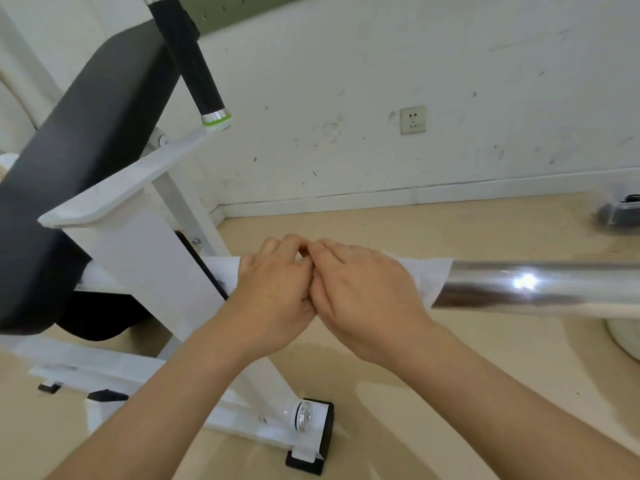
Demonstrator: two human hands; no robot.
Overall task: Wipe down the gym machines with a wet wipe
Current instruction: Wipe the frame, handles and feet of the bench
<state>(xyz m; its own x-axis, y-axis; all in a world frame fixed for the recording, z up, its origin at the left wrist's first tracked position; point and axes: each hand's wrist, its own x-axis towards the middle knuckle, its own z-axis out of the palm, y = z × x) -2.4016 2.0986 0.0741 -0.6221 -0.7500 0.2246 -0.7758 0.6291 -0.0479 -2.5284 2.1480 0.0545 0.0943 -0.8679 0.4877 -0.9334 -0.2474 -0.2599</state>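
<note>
Closest in, low on the beige floor (363, 445): white frame foot (242, 420) with a black end cap (306, 459), small clear roller (303, 415) bolted just above it. Rising past that, two bare forearms, converging toward the middle. Then the left hand (273, 289) and right hand (363, 292), side by side, knuckles touching. Both on top of the wet wipe (431, 277), fingers curled over and down, gripping the white sheet against the chrome bar (536, 285). Thumbs tucked out of sight underneath; cannot tell how placed. Wipe wrapped round the bar, poking out left and right of the hands, right edge meeting bare shiny metal. Bright glare spot on that metal, running off toward the right edge. Under the bar at far right, a white rounded base (625, 336), only partly in shot. Left of the hands, white upright plate (138, 258) of the machine, and beside it the big black pad (69, 161), tilted, filling the left side. Higher up, a black handle grip (194, 64) hanging down at an angle, tipped with a silver and green ring. Further back, pale baseboard, then scuffed white wall (450, 64) with one socket (412, 120). Far right on the floor, a grey blurred object (618, 214), too smeared to name.
</note>
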